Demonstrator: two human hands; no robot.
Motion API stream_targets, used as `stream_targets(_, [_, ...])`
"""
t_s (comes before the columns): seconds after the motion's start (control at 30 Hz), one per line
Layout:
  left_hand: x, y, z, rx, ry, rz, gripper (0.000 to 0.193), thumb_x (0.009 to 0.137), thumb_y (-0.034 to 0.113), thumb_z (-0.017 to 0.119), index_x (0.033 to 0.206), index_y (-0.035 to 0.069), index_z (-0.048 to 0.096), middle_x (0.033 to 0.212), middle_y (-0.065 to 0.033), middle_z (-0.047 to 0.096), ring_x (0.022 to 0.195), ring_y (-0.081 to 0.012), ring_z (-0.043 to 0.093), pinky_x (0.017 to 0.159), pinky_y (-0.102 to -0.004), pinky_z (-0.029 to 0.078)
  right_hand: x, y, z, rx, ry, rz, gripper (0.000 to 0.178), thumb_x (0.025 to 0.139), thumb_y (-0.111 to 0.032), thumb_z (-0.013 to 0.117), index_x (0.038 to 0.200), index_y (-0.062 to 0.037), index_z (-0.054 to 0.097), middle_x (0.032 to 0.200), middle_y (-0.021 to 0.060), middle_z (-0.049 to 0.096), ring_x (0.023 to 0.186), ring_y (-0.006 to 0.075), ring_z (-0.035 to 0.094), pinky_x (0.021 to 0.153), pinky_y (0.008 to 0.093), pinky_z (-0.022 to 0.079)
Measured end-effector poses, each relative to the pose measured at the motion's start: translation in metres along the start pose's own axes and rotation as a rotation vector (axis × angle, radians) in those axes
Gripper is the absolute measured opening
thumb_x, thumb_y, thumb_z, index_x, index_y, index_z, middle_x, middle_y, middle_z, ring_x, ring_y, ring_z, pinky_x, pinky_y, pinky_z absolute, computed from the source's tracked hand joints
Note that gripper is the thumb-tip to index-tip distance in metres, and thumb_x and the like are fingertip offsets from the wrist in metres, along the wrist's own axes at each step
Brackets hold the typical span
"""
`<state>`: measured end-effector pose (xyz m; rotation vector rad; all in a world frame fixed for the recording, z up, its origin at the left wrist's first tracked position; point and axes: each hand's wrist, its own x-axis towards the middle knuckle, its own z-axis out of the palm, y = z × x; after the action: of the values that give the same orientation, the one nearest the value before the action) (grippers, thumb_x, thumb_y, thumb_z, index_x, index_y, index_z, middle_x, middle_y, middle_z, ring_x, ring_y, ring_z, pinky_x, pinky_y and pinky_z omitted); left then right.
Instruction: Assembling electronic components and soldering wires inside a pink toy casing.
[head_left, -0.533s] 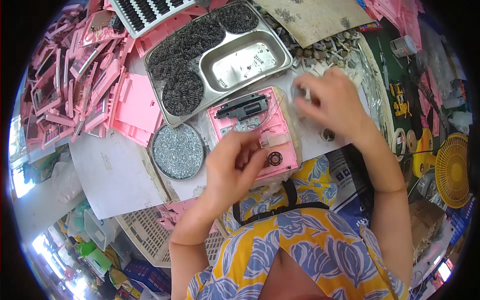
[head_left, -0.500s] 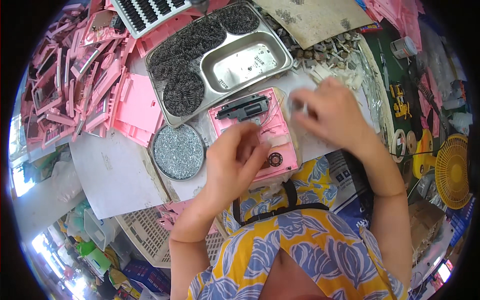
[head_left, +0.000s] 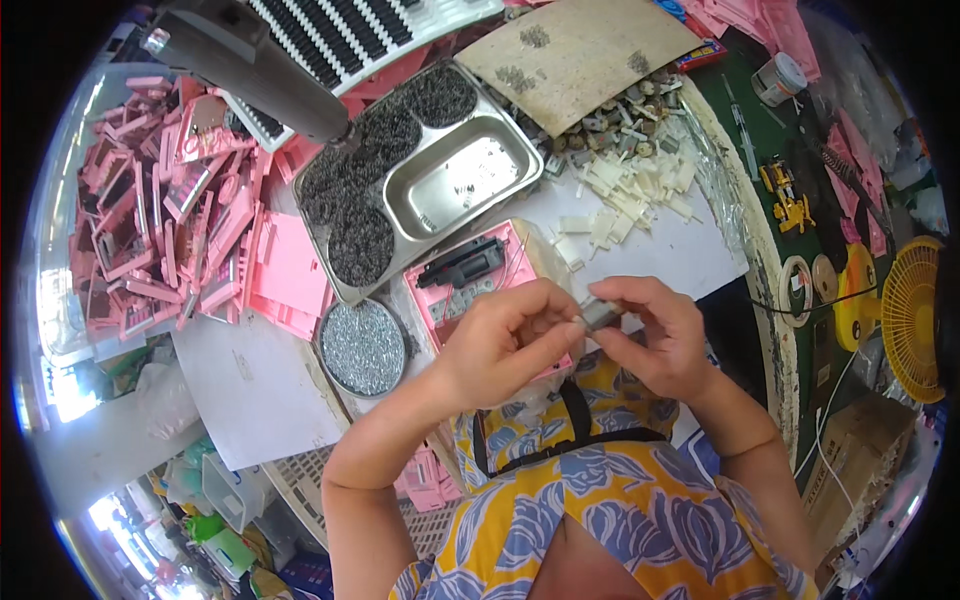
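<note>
Above the near right corner of an open pink plastic case (head_left: 520, 268), my two hands meet. My right hand (head_left: 662, 338) pinches a small grey block-shaped part (head_left: 600, 314) between thumb and fingers. At that part's left end, the thumb and forefinger of my left hand (head_left: 508, 345) are closed on it. Inside the case lie a black mechanism (head_left: 465, 262) and thin wires; my left hand hides its near part. The dark round piece seen there earlier is covered.
A metal tray (head_left: 462, 178) of dark springs stands beyond the case, with a dish of screws (head_left: 363, 347) at left. A hanging power screwdriver (head_left: 255, 70) reaches over the tray. White plastic pieces (head_left: 635, 185) are heaped at right, pink casings (head_left: 165, 220) at far left.
My right hand has come inward and nearer, and the grey part now shows in its fingers. My left hand has moved right to meet it. The view has shifted, bringing the screwdriver further in.
</note>
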<state>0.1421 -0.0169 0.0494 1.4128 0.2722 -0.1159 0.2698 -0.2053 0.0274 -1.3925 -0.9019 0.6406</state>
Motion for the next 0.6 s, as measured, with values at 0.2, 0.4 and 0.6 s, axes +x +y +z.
stream_targets(0.2, [0.098, 0.008, -0.043, 1.51, 0.261, 0.639, 0.009, 0.075, 0.014, 0.075, 0.081, 0.01, 0.071, 0.089, -0.0015, 0.06, 0.09, -0.0246, 0.057, 0.089, -0.0431, 0.043, 0.008, -0.001, -0.038, -0.003, 0.106, 0.076, 0.043, 0.089, 0.001, 0.07, 0.131, -0.0003, 0.061, 0.1, 0.0035, 0.068, 0.086, 0.0091, 0.061, 0.08, 0.0259, 0.05])
stream_targets(0.4, [0.129, 0.009, -0.045, 1.916, 0.032, 0.64, 0.007, 0.072, 0.019, 0.067, 0.07, 0.017, 0.073, 0.099, -0.002, 0.054, 0.107, -0.022, 0.051, 0.1, -0.0427, 0.036, 0.003, 0.007, -0.053, 0.01, 0.164, 0.065, 0.042, 0.088, 0.002, 0.071, 0.129, -0.0004, 0.063, 0.099, 0.003, 0.067, 0.085, 0.0088, 0.061, 0.079, 0.0255, 0.05])
stream_targets(0.6, [0.137, 0.004, -0.044, 1.968, -0.006, 0.65, 0.007, 0.074, 0.019, 0.066, 0.073, 0.017, 0.073, 0.102, -0.0016, 0.055, 0.108, -0.0213, 0.051, 0.101, -0.0429, 0.037, -0.003, 0.009, -0.058, -0.008, 0.17, 0.084, 0.043, 0.088, 0.003, 0.071, 0.129, -0.0007, 0.063, 0.096, 0.0021, 0.066, 0.083, 0.0081, 0.061, 0.077, 0.0245, 0.05])
